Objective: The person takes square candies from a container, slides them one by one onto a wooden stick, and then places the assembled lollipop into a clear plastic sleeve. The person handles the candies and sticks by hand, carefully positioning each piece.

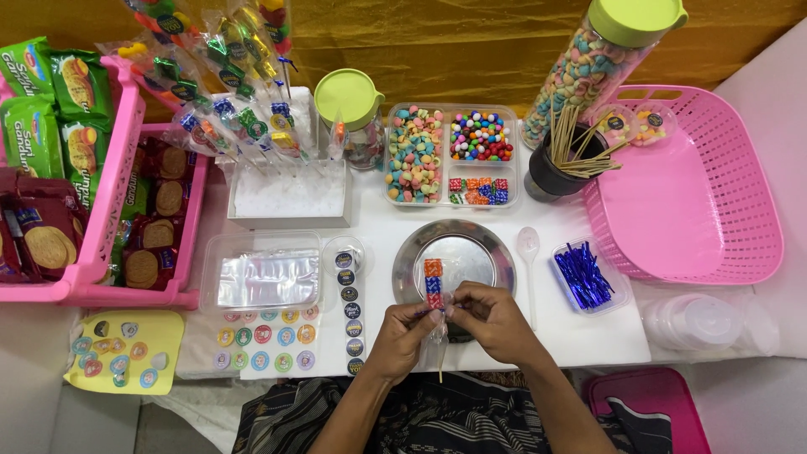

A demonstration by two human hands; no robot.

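My left hand (403,336) and my right hand (487,318) meet over the near edge of a round steel plate (483,245). Together they pinch a candy skewer (434,282): a wooden stick with orange, blue and red candies in a clear wrapper. A thin blue twist tie shows at my fingertips, at the wrapper's neck. The stick's bare end points down toward my lap.
A divided clear tray of candies (450,154), a black cup of skewers (555,172), a tall candy jar (601,63), a pink basket (698,202), a box of blue twist ties (586,276), a white spoon (529,244), sticker sheets (265,336), a foam block with finished skewers (290,197) and pink crates of biscuit packs (109,210).
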